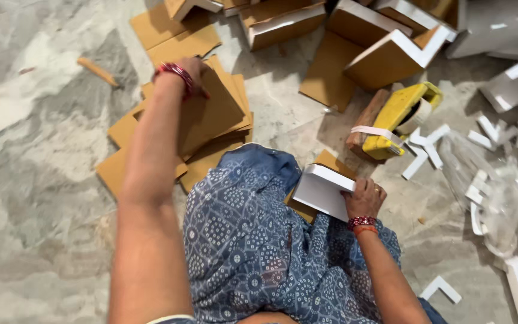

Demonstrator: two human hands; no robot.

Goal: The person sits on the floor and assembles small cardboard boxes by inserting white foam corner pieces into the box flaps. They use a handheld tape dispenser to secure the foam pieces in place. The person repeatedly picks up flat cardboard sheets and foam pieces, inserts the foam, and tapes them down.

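Your left hand (188,75) reaches out over the stack of brown cardboard sheets (211,123) that lies fanned on the marble floor (37,180). Its fingers are curled down onto the top sheet, which tilts up off the pile under your grip; the fingertips themselves are hidden behind the board, so how tightly they pinch it cannot be told. Red bangles (175,73) circle that wrist.

Your right hand (364,197) rests near your knee, fingers closed around the edge of a folded white box piece (322,191), its brown inside showing just behind. The piece sits against the blue patterned cloth (253,240) that covers your lap, and it is held tilted, the white face toward you.

Just beyond the white piece, a yellow tape dispenser (400,117) lies on a wooden block (364,123), with a strip of white tape drawn across its front. Short white L-shaped strips (427,153) lie scattered on the floor beside it, and crumpled clear plastic (499,198) lies to their right. At the top, several half-built boxes (391,57), brown with white edges, lie heaped together, well apart from both hands. A small wooden stick (97,71) lies alone on the floor to the left of the cardboard stack.
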